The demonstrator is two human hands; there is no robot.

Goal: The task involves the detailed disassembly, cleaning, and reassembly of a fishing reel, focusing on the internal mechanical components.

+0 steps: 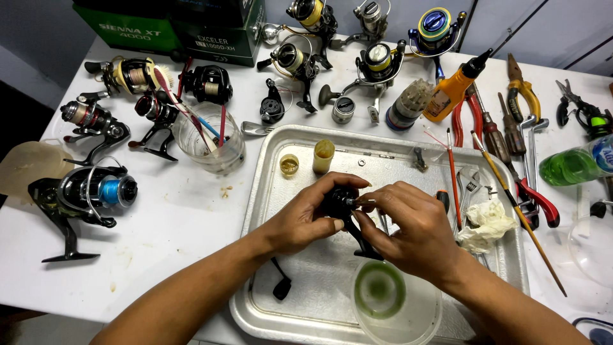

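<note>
Over a metal tray (274, 172), both my hands hold a black fishing reel body (340, 203). My left hand (306, 214) wraps it from the left. My right hand (408, 220) pinches a small metal part at the reel's right side with its fingertips. The reel's black foot (364, 246) sticks down between my hands. A black crank handle (281, 284) lies on the tray below my left wrist. A clear plastic tub with green residue (383, 294) sits on the tray's near edge.
Many spinning reels (89, 191) lie around the white table. A clear cup holding brushes (207, 140) stands left of the tray. An orange oil bottle (453, 89), pliers (520, 89), screwdrivers, a crumpled rag (488, 223) and a green bottle (571, 166) lie right. Green boxes (191, 25) stand behind.
</note>
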